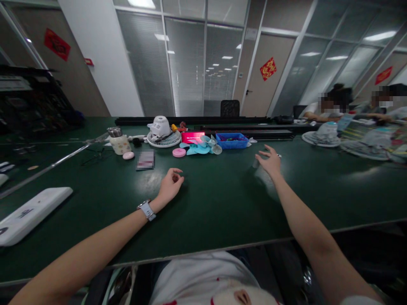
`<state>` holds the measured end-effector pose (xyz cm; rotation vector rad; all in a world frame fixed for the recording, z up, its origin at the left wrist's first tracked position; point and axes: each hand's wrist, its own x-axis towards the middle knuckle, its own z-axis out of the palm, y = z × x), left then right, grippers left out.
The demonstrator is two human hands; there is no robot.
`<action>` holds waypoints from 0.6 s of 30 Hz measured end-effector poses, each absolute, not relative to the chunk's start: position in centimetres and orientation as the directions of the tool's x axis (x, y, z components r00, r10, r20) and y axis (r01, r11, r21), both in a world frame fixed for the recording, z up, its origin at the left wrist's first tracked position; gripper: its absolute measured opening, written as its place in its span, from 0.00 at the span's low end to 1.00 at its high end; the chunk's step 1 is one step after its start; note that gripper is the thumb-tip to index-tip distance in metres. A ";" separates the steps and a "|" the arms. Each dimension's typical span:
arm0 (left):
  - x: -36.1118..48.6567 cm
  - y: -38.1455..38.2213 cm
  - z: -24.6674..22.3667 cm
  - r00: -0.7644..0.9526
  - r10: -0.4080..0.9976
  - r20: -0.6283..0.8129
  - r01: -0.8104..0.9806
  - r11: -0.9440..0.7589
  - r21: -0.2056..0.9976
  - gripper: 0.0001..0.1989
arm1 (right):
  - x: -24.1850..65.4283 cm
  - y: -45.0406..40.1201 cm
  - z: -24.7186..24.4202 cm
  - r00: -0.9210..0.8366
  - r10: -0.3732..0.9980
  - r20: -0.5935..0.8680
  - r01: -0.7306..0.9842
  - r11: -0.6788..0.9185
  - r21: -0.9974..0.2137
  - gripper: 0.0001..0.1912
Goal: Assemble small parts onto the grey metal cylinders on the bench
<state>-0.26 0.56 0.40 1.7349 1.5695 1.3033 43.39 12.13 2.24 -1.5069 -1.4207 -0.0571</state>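
Observation:
Over the green table (216, 203), my left hand (171, 185) has its fingers curled around a small brownish thing, too small to make out. A watch with a pale strap is on that wrist. Farther right, my right hand (269, 162) hovers with thumb and fingers spread apart. Beside its fingertips is a small translucent piece (255, 163), and I cannot tell whether they touch. Between and beyond my hands lie light-blue fan blades (199, 148), a pink round lid (179, 152) and a blue basket (232, 141) with small items.
A white fan part (160, 127) rests on a round grille, near a patterned bottle (119, 142) and a blurred card (145, 159). At the left edge lies a long white case (34, 216). People sit at the far right behind more fan parts (324, 135).

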 end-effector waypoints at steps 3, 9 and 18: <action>-0.2 0.6 0.4 -0.104 0.937 0.333 0.505 -0.239 0.829 0.14 | 43.8 12.8 0.8 0.402 0.751 0.523 0.678 0.140 -0.722 0.40; -0.4 0.7 0.2 -0.098 0.940 0.326 0.504 -0.235 0.831 0.15 | 44.1 13.5 -0.8 0.455 0.806 0.379 0.663 -0.022 -0.748 0.29; 0.9 -0.9 1.4 0.192 0.897 0.398 0.547 -0.434 0.716 0.20 | 31.4 6.7 2.3 -0.025 0.866 0.499 0.578 0.420 -0.700 0.23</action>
